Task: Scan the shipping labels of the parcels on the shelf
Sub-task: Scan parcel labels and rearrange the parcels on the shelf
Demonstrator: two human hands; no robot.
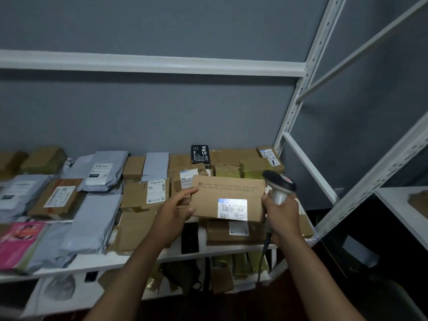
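Our left hand (174, 210) grips the left end of a flat cardboard parcel (228, 198), held just above the shelf (111, 262). Its shipping label (232, 208), lower right, faces us, brightly lit. Our right hand (281, 213) is curled round the handle of the scanner (279, 185), at the parcel's right edge. Around: brown boxes (134, 166), grey mailers (92, 224), one pink packet (19, 243).

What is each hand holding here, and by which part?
The left hand grips the cardboard parcel by its left edge. The right hand holds the barcode scanner by its handle.
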